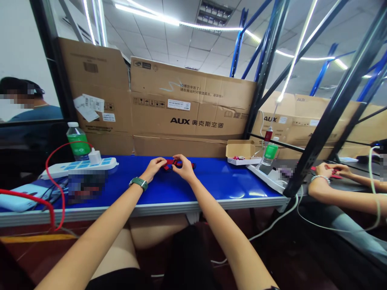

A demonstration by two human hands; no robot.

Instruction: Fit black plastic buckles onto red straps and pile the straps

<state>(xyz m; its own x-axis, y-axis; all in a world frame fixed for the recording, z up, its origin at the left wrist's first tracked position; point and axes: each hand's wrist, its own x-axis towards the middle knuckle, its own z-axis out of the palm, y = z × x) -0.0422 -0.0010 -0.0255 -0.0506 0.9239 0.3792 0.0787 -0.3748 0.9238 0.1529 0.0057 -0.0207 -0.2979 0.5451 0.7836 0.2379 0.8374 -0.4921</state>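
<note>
A small red strap-like piece with black cord or loop parts (168,165) is held just above the blue tabletop. My left hand (155,167) pinches its left end between thumb and fingertips, with a green-banded watch (138,183) on the wrist. On the other side, my right hand (184,168) curls thumb and forefinger around the black part. A bit of red and black shows behind the right fingers. The piece is too small and partly covered to tell its exact kind.
On the left are a white power strip (81,166), a green-labelled bottle (77,141) and a light-blue case (19,197). An open carton (242,155) with small pink items stands back right, near another bottle (270,153). Cardboard (193,104) walls the back. A co-worker's hands (328,171) work at right.
</note>
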